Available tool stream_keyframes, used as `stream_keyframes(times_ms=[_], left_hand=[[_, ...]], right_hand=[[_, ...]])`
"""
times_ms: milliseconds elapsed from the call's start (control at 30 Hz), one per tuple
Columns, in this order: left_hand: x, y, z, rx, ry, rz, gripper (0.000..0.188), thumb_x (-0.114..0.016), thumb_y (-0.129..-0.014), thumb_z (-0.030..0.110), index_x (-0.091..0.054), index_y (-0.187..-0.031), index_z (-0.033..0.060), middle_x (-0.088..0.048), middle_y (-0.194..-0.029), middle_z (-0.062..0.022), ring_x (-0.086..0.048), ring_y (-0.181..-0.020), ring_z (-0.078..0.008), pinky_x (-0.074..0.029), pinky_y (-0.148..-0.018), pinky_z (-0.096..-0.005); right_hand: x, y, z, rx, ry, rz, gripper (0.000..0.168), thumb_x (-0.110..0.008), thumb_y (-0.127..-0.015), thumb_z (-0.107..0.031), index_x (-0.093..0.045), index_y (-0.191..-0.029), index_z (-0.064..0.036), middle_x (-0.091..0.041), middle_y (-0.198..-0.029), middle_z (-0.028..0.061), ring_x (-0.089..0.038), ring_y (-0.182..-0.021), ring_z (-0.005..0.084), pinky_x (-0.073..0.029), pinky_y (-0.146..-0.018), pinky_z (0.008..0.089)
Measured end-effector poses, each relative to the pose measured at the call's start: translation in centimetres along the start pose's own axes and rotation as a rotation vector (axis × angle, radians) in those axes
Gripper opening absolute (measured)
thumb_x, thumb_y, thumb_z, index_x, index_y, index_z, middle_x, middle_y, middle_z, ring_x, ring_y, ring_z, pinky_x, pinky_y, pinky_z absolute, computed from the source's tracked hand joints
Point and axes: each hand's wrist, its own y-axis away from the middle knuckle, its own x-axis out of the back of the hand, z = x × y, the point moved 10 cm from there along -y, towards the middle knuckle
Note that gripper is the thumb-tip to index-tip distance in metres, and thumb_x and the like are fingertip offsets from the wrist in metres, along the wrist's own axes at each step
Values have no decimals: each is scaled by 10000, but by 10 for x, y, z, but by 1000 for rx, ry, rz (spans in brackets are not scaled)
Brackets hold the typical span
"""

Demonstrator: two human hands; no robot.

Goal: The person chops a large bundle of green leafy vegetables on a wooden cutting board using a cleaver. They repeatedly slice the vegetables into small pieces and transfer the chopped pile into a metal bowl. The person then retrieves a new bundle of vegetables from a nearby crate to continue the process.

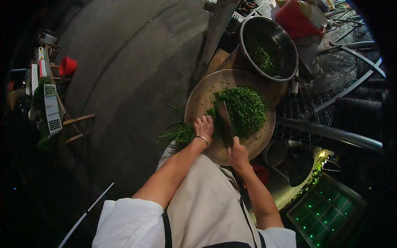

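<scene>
My right hand [238,155] grips the handle of a cleaver [225,119], whose broad blade stands over a round wooden chopping board [198,102]. Under my left hand [204,127], which wears a bracelet at the wrist, long green stalks [181,133] are pressed to the board's left side, their far ends hanging past the rim. The blade is just right of my left fingers. A large heap of chopped greens [246,110] lies to the right of the blade, with small bits scattered around it. My left palm is hidden.
A deep metal pot [294,62] with chopped greens inside stands beyond the board's far right edge. Behind it is a red bucket [297,18]. Metal bars [341,136] and netting run along the right. At far left are a wooden stand [79,119] and a small red bucket [67,66].
</scene>
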Motion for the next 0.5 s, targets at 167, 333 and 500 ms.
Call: stream_keyframes(times_ms=[167, 333, 500], left_hand=[[4, 7, -1, -9, 42, -10, 887, -871, -593, 237, -390, -1312, 44, -462, -1203, -137, -486, -1137, -351, -437, -954, -496], [10, 4, -5, 31, 50, 10, 886, -898, -544, 209, -412, -1266, 45, -470, -1198, -135, -496, -1133, -362, -476, -916, -506], [-1, -2, -3, 26, 80, 30, 817, -890, -552, 194, -438, -1215, 44, -490, -1170, -138, -501, -1119, -363, -478, -918, -527]], right_hand=[[-27, -39, 3, 27, 34, 87, 322, -575, -863, -68, -400, -1131, -27, -607, -745, 279, -595, -747, 495, -454, -627, 569], [17, -15, -19, 98, 27, 120, 314, -578, -870, -118, -406, -1119, -30, -609, -722, 275, -605, -727, 485, -464, -643, 568], [36, 39, -22, -13, -13, 5, 275, -556, -896, -141, -406, -1104, -43, -614, -771, 304, -599, -792, 505, -450, -706, 592]])
